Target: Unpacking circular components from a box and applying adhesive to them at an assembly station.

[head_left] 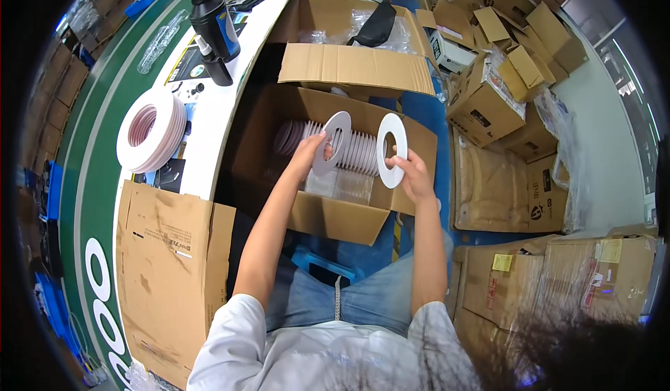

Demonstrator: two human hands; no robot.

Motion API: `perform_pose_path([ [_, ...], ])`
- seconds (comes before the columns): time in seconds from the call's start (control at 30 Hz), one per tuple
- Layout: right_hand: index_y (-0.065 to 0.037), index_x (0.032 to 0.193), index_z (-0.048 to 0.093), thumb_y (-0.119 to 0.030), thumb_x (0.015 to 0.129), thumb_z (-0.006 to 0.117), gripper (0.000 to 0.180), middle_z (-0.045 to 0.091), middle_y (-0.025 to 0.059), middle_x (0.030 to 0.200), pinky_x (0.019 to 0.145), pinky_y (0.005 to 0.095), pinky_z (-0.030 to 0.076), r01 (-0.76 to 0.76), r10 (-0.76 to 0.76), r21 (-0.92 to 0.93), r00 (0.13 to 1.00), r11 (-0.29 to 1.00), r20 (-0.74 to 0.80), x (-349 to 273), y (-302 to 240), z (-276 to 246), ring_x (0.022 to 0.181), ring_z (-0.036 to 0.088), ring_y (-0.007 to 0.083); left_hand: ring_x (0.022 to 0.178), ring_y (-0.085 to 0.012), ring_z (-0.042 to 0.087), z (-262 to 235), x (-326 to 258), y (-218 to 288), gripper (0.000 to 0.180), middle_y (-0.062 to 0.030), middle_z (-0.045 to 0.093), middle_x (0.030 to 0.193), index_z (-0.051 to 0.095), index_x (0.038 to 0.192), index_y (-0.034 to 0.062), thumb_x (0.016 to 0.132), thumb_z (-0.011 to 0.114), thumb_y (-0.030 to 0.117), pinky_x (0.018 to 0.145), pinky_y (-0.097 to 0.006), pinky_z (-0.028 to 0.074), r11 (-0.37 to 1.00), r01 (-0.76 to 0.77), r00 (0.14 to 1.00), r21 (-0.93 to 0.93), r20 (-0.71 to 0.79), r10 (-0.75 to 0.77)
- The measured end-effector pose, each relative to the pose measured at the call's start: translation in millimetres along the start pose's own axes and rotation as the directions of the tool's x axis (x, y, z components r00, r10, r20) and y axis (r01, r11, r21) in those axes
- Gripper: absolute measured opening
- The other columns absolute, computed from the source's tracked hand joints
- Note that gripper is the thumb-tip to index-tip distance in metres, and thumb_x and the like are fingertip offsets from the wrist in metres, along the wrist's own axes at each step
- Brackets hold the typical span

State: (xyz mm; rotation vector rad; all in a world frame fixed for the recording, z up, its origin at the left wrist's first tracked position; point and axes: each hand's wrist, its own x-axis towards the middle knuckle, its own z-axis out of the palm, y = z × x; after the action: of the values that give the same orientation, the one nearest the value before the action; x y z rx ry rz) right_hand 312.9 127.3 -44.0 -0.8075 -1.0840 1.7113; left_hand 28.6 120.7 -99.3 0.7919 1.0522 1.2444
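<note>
At nine o'clock, with twelve toward the top of the view, a stack of pinkish-white rings (169, 138) stands tilted on the white table (218, 108), with a large black bottle (213, 22) and a smaller spray bottle (215, 68) beyond it toward eleven, and a brown cardboard piece (164, 272) at eight. Next comes the open carton (335, 218) in the middle, holding a row of rings (360, 152) set on edge side by side; its long axis runs from nine o'clock to just past three, above a clear plastic piece (342, 185). The left hand (306, 156) is the nearer to that row, lying across its left half, so the row reaches out toward ten o'clock on one side of it and three on the other. Its thumb and fingers are closed on the left ring (323, 167), fingertips showing in the hole. Well apart, the right hand (417, 176) grips the right ring (388, 179) by its three o'clock edge, just off the row's right end, which lies toward ten from that hand. Both held rings stand nearly upright, long way twelve to six; whether either touches the row cannot be told. Farther over, from one to four o'clock, brown cartons (481, 105) are piled.
</note>
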Motion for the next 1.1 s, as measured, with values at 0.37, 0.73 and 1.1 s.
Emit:
perform_pose_path([
  [0.37,0.001,0.106,0.056,-0.008,0.084,0.057,0.024,0.060,0.0048,0.084,0.073,0.0288,0.049,-0.054,0.063,0.050,0.976,0.997,-0.207,-12.6,26.4,14.9,0.077,0.063,0.0157,0.065,-0.0129,0.056,-4.2,0.7,-11.1,0.042,-0.0051,0.060,0.072,0.060,0.097,-0.0010,0.096,0.046,0.039,0.064,-0.025,0.045,0.998,0.013,1.000,0.060,-0.013,-0.013],
  [0.73,-0.005,0.092,0.048,-0.010,0.086,0.050,0.008,0.045,-0.0001,0.065,0.062,0.0238,0.041,0.537,-0.619,-0.327,0.746,0.777,-0.246,11.7,-56.0,32.6,0.059,0.044,0.0091,0.072,-0.0253,0.067,5.8,16.7,18.0,0.054,-0.0198,0.066,0.073,0.067,0.087,-0.0050,0.072,0.072,0.047,0.069,-0.035,0.051,0.639,0.016,0.983,0.769,-0.127,0.128],
  [1.1,-0.002,0.074,0.051,-0.017,0.069,0.059,0.017,0.054,0.0187,0.059,0.053,0.0442,0.043,0.319,-0.594,-0.745,0.794,0.586,-0.127,54.6,10.0,66.6,0.056,0.054,0.0390,0.077,-0.0351,0.065,-20.8,30.1,30.5,0.021,-0.0207,0.066,0.077,0.070,0.078,0.0070,0.062,0.071,0.021,0.075,-0.041,0.052,0.333,-0.020,0.991,0.943,-0.024,0.129],
])
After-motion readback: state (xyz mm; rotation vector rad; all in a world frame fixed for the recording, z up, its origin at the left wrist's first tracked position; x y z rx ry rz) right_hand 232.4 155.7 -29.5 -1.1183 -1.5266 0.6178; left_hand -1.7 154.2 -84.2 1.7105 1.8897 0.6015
